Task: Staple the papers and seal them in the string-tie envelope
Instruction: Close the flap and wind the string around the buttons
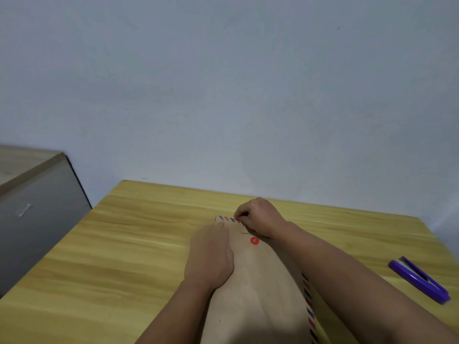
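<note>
**Sealing stage: the string at the flap**

The brown string-tie envelope point(260, 289) lay flat on the wooden table point(124, 244), its long side running away from the person and its striped far edge close to the wall. No loose papers showed anywhere, so they were presumably already stapled and inside; the purple stapler point(419, 279) sat well apart to the right, untouched.

The left hand point(211, 256) rested palm-down on the envelope's left part, its fingers point(221, 228) reaching toward the flap and pressing it flat. Whether they were quite straight could not be told from this angle. The right hand point(258, 217) was at the far edge, fingers curled in and pinched together, apparently on the thin string point(246, 229) that ran down from it toward the flap. The red button point(254, 240) on the envelope body lay just beside that hand, uncovered.

By my judgement the step in hand was the closing itself: the flap folded down and the string taken up. The next move would call for keeping the flap held under the left hand while the right led the string down and around the red button, taut enough that the loops would not slip, without tugging the string off its anchor.
</note>
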Tool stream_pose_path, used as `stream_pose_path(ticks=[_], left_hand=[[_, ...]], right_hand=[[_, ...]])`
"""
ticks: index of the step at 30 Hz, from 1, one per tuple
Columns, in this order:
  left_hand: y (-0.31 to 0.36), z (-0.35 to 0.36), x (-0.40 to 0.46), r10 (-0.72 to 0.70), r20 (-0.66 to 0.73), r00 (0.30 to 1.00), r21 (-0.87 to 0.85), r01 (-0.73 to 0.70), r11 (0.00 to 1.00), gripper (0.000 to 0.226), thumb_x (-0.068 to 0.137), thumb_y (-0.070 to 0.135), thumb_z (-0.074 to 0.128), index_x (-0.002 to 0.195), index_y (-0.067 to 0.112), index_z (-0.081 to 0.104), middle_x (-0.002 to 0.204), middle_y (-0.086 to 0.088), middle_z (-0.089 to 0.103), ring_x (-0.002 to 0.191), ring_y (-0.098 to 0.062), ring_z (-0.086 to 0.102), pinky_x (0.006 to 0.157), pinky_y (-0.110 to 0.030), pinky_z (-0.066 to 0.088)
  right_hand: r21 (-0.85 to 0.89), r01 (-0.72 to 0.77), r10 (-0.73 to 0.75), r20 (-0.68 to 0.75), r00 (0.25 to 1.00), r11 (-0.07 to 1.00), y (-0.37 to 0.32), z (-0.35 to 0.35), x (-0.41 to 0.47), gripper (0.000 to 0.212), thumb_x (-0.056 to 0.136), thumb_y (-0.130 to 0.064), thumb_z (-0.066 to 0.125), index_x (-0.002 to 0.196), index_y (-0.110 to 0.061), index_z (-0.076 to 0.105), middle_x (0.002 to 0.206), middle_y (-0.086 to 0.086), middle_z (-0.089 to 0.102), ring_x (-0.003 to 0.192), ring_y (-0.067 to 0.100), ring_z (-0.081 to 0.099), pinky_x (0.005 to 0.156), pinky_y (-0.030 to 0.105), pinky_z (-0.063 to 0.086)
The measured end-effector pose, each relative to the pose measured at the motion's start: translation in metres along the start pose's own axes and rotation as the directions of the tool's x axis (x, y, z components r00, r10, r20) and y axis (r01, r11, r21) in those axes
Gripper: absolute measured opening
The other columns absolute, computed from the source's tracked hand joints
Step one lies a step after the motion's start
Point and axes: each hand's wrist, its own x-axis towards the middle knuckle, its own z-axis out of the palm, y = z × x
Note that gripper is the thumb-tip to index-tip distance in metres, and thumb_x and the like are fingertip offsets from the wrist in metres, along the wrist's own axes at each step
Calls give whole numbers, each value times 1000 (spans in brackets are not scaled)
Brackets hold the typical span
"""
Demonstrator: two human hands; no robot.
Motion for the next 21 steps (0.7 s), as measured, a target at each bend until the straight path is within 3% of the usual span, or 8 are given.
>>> stream_pose_path(ticks=[5,9,16,21], left_hand=[[0,1,-1,-3,-13,1000,-3,3,1000,57,95,37,33,145,18,53,153,3,49,135,-24,41,114,-45,34],[0,2,0,-1,-16,1000,2,1,1000,57,96,38,32,146,18,52,153,2,48,137,-24,41,115,-45,34],[0,3,-1,-10,-12,1000,17,10,1000,57,95,37,32,144,19,54,153,2,49,137,-24,41,114,-44,34],[0,3,-1,-17,-20,1000,5,17,1000,58,93,37,32,140,18,59,149,1,54,133,-25,45,111,-45,38]], right_hand=[[7,-106,106,2,994,994,14,-9,-10,20,95,-12,67,103,-19,84,104,-5,81,96,13,73,88,35,59],[-10,-177,178,43,983,984,25,-23,-27,21,96,-12,66,106,-19,83,110,-6,80,102,14,72,92,34,58],[85,-255,257,-20,966,963,25,-31,-63,26,97,-8,60,110,-12,82,115,2,78,107,17,70,95,26,53],[18,-252,252,25,967,968,27,-39,-90,28,102,-9,55,112,-13,81,113,2,75,107,21,68,93,34,55]])
